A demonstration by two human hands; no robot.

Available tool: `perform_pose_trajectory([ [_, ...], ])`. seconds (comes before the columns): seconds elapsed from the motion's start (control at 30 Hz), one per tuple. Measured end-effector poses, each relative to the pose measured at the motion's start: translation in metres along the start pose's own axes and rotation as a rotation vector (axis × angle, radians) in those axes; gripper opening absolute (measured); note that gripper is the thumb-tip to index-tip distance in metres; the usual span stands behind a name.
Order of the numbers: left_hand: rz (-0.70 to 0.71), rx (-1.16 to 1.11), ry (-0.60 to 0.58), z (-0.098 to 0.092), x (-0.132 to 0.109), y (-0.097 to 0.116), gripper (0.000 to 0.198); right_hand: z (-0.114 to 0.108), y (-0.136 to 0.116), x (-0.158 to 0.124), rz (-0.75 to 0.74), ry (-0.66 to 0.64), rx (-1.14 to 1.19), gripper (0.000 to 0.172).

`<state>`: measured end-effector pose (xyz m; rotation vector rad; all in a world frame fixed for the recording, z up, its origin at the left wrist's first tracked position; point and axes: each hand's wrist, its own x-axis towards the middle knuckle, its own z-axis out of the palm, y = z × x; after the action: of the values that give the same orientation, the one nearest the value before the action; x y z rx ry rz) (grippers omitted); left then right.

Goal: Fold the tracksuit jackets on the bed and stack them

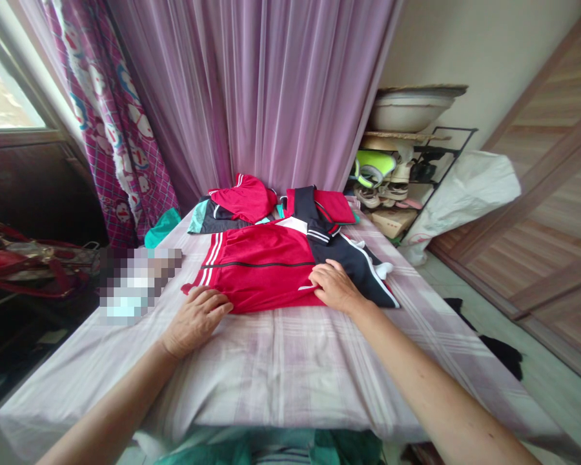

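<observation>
A red and dark navy zip jacket (266, 284) lies flat on the checked tablecloth, its hem with white stripes to the left and its dark shoulder and sleeve to the right. A dark zipper runs across its red front. My left hand (198, 316) grips the near corner of the hem, fingers curled over the cloth. Farther right, my right hand (336, 287) has its fingers bent onto the near edge of the red part, beside a small white mark. The fingertips of both hands are partly hidden.
Behind the jacket lie a crumpled red garment (246, 199) and a folded red and navy garment (326, 206). Purple curtains (281, 84) hang at the table's far side. A shoe rack (436, 174) and a white sack (465, 200) stand right. A pixelated patch covers something at left.
</observation>
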<state>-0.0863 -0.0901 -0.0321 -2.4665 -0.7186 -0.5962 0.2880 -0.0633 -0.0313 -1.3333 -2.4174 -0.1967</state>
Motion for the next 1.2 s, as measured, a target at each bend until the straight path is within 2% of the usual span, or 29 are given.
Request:
perform_pose_trajectory([
  [0.17, -0.092, 0.053, -0.009, 0.0, -0.004, -0.011, 0.021, 0.002, 0.004, -0.008, -0.054, 0.059, -0.055, 0.014],
  [0.33, -0.145, 0.044, -0.039, 0.0, -0.011, -0.027, 0.031, 0.001, 0.011, -0.017, -0.042, 0.122, 0.051, 0.014],
  [0.53, -0.107, 0.016, -0.191, 0.0, -0.014, -0.032, 0.059, 0.002, 0.012, -0.021, 0.012, 0.15, 0.088, 0.019],
  [0.6, -0.071, 0.019, -0.214, 0.001, -0.013, -0.034, 0.063, 0.002, 0.012, -0.02, 0.034, 0.152, 0.091, 0.019],
  [0.73, -0.013, 0.036, -0.24, 0.004, -0.008, -0.042, 0.06, 0.001, 0.015, -0.019, 0.061, 0.151, 0.075, 0.018],
  [1.03, -0.054, 0.065, -0.348, 0.022, 0.005, -0.062, 0.046, -0.001, 0.02, -0.015, 0.07, 0.229, 0.066, 0.018],
  [1.2, -0.066, 0.064, -0.301, 0.018, 0.008, -0.06, 0.053, 0.002, 0.023, -0.015, 0.073, 0.239, 0.04, 0.019],
])
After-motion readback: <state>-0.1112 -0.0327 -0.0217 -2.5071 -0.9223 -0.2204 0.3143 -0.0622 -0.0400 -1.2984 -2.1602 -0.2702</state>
